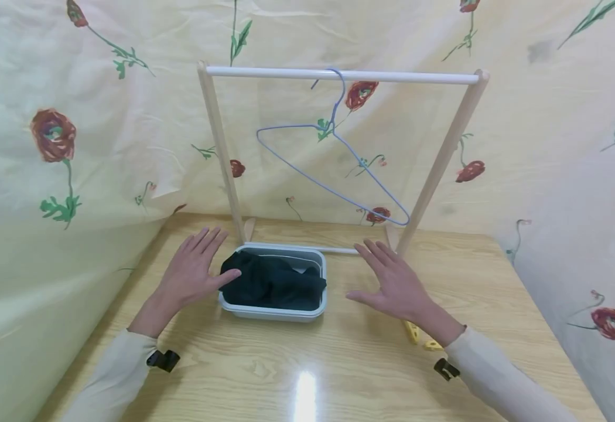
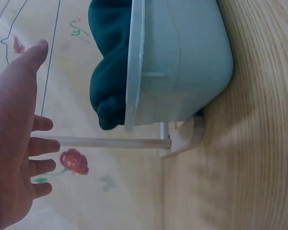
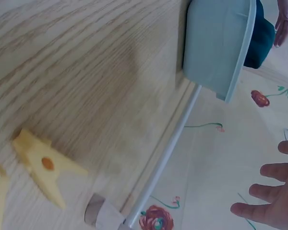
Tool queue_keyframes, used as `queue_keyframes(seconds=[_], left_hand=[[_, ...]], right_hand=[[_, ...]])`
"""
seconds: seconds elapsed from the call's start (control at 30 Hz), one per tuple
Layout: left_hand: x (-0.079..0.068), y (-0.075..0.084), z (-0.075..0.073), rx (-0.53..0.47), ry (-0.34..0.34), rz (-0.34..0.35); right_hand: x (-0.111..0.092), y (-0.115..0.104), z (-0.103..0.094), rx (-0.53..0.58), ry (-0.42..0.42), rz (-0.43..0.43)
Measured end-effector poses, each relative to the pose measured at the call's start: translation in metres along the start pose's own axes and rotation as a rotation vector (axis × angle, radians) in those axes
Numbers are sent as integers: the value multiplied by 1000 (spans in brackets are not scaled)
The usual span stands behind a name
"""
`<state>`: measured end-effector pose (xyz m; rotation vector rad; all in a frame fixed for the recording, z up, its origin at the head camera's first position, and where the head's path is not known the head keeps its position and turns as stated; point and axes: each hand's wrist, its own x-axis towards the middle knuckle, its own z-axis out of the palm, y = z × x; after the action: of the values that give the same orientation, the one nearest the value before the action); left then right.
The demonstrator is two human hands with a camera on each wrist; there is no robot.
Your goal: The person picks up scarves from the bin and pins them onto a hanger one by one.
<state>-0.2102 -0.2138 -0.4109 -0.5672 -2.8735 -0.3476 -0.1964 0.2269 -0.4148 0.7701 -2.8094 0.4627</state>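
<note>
My left hand hovers beside the left end of a pale grey-blue plastic bin, fingers spread, thumb pointing over the rim. Dark green ribbed cloth lies bunched in the bin and bulges above its edge in the left wrist view. To the right of the bin, my right hand is held over the table with fingers straight and nothing in it. Two yellow forked pieces with oval holes lie on the tabletop below the right forearm.
Behind the bin stands a rack with wooden legs and a white top bar. A blue wire hanger hangs from that bar. The wood-grain table is backed by flower-patterned cloth, which also covers both sides.
</note>
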Motion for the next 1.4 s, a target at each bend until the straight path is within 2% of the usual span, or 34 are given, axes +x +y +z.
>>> queue_keyframes(seconds=[0.37, 0.57, 0.9, 1.13, 1.4], left_hand=[[-6, -18, 8, -110, 16, -33], [-10, -23, 16, -128, 21, -36], [-17, -24, 30, -208, -15, -87], [-19, -23, 37, -307, -13, -108], [-19, -20, 39, -407, -39, -180]], right_hand=[[16, -3, 29, 83, -14, -53], [21, -9, 41, 122, -38, -75], [25, -13, 61, 156, -29, -134], [24, -15, 68, 180, -55, -114], [24, -14, 73, 185, -70, -108]])
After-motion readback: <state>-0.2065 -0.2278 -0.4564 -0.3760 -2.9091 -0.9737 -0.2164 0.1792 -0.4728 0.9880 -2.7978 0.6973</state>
